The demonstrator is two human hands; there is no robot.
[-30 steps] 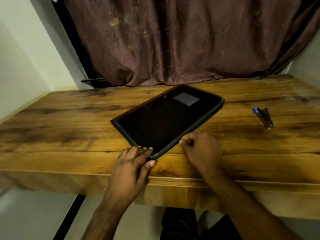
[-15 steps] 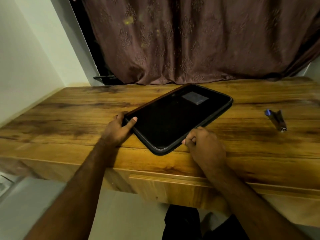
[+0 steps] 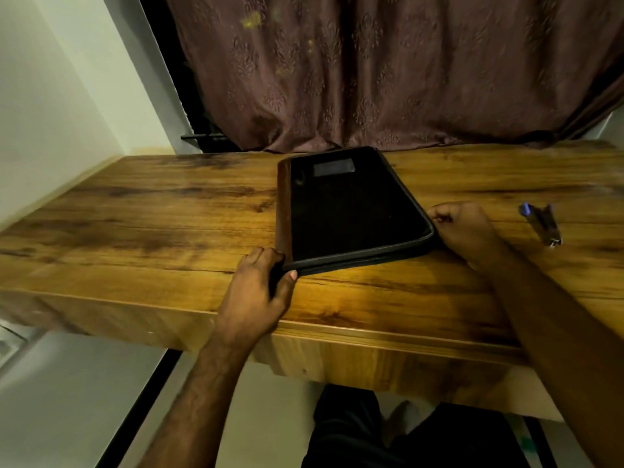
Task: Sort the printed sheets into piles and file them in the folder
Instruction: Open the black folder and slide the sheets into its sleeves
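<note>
A closed black folder with a brown spine strip on its left side and a grey label near its far end lies flat on the wooden table. My left hand grips the folder's near left corner, thumb at the front edge and fingers curled round the spine side. My right hand has its fingers curled against the folder's near right corner. No printed sheets are visible.
A blue-capped pen lies on the table to the right of my right hand. A brown curtain hangs behind the table. A white wall borders the left end. My legs show under the table's front edge.
The folder has turned from a diagonal lie to roughly square with the table edge. My left hand came back to the near left corner; my right hand followed the right corner outward.
</note>
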